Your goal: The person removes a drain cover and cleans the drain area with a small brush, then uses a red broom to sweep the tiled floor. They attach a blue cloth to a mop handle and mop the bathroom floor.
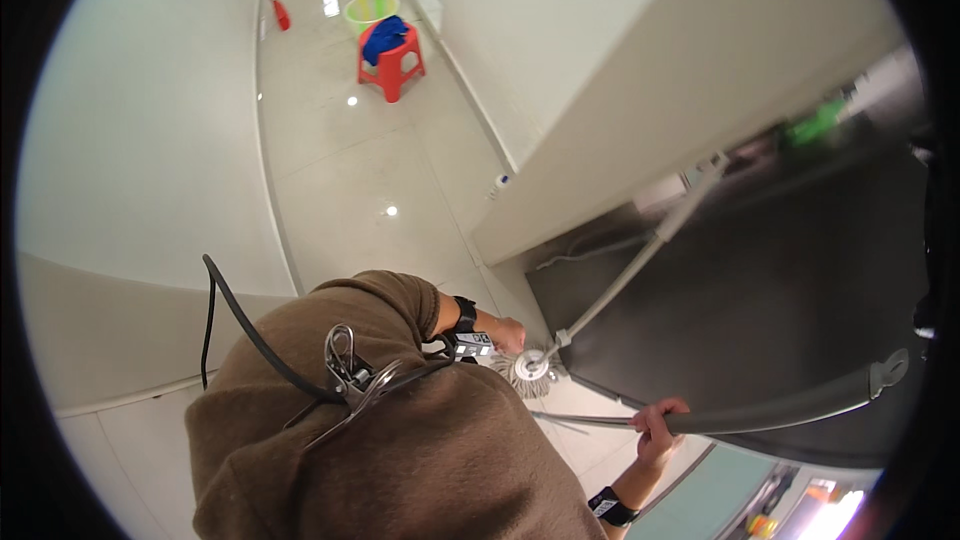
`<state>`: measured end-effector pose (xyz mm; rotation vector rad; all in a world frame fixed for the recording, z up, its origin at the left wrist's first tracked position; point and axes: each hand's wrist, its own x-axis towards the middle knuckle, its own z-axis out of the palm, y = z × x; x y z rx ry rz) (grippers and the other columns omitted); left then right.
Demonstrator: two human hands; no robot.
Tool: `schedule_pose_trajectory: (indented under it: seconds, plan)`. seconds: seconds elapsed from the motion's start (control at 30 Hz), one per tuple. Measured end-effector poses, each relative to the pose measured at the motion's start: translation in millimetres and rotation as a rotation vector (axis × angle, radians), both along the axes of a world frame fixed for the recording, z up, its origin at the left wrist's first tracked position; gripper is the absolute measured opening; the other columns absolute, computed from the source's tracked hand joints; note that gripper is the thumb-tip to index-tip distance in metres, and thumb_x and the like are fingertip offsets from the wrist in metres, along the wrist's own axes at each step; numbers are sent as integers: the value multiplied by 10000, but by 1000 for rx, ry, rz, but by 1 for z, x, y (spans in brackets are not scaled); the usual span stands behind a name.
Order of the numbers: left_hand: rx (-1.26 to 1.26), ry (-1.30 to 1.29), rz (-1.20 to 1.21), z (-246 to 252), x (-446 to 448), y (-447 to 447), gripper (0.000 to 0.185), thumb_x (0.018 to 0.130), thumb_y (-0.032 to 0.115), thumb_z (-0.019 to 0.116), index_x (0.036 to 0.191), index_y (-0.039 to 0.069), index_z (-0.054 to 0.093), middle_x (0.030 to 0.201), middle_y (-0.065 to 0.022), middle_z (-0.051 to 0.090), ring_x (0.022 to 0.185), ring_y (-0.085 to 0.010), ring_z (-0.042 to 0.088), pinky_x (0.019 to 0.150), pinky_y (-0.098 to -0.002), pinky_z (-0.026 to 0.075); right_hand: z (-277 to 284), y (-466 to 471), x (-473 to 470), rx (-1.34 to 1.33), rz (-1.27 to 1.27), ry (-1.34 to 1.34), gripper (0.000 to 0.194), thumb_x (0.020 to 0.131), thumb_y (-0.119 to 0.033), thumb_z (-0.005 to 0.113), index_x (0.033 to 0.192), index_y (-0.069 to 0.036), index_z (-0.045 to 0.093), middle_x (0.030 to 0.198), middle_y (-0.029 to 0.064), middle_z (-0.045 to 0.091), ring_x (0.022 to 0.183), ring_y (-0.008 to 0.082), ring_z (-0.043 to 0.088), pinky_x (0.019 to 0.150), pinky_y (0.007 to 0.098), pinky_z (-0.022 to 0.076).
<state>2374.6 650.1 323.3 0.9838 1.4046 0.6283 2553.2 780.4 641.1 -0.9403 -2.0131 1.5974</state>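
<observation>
My right hand (660,424) grips a grey pole (780,416) with a hanging loop at its end. The pole's thinner part runs left, towards my body. Close to a round string mop head (531,367) on the tiled floor is my left hand (511,334), its fingers curled. What it holds, if anything, is hidden; whether it touches the mop cannot be told. The mop's pale handle (615,285) slants up past a dark flat surface (720,315). Both wrists wear black bands, and a small boxy device (472,345) sits by the left one.
A red plastic stool (391,75) carries a blue cloth (385,40), with a green-and-white basin (371,9) behind it. A red long-handled tool (281,15) leans at the left wall. A wall corner (517,240) juts in. A black cable (255,334) loops beside my sweater.
</observation>
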Motion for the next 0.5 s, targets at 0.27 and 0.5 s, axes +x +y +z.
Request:
schedule_pose_trajectory:
  seconds: [0.27,0.5]
  plan:
    - [-419,-624,494,-46,-151,-110,607,954,535,451,1206,-17,464,980,-212,630,742,-313,633,634,-436,538,-42,-111,-237,-321,339,286,128,806,10,591,795,-38,472,649,71,510,602,159,507,666,320,483]
    - [-254,-959,1530,-65,-212,-196,563,988,486,455,1249,-11,403,1134,-249,554,920,-386,636,815,-510,553,-118,-164,-308,-522,439,472,184,911,-160,640,899,-107,465,820,22,502,839,186,503,977,429,395]
